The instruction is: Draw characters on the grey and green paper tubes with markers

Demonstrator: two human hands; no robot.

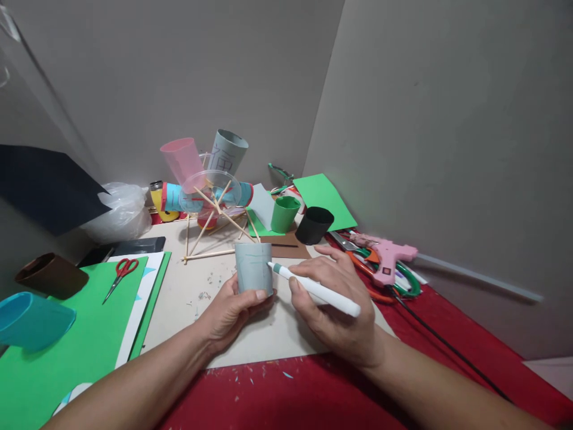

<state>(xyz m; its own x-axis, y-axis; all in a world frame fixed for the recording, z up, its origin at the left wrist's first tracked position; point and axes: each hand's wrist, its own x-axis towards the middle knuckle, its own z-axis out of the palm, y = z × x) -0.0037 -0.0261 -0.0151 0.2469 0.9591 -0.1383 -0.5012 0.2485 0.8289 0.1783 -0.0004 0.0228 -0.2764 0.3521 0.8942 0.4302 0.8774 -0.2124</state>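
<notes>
Wrapped round the lower part of a grey paper cup (pixel 253 272) is my left hand (pixel 235 313), holding it upright above a pale board (pixel 277 334). Faint greenish lines mark the cup's side. A white marker (pixel 326 295) with a green collar is gripped in my right hand (pixel 338 304), its tip at the cup's right side near the drawn lines. Behind the cup stands a wheel-like model (pixel 217 200) of wooden sticks and clear discs, carrying a pink cup (pixel 182 158), a grey cup with dark writing (pixel 227 152) and blue-and-red cups.
Green (pixel 285 215) and black (pixel 314 225) cups stand behind my hands. To the right lie a pink glue gun (pixel 385 257) and its black cord. Leftward are red-handled scissors (pixel 120 276) on green sheets (pixel 98 340), plus brown (pixel 51 275) and turquoise (pixel 36 322) cups.
</notes>
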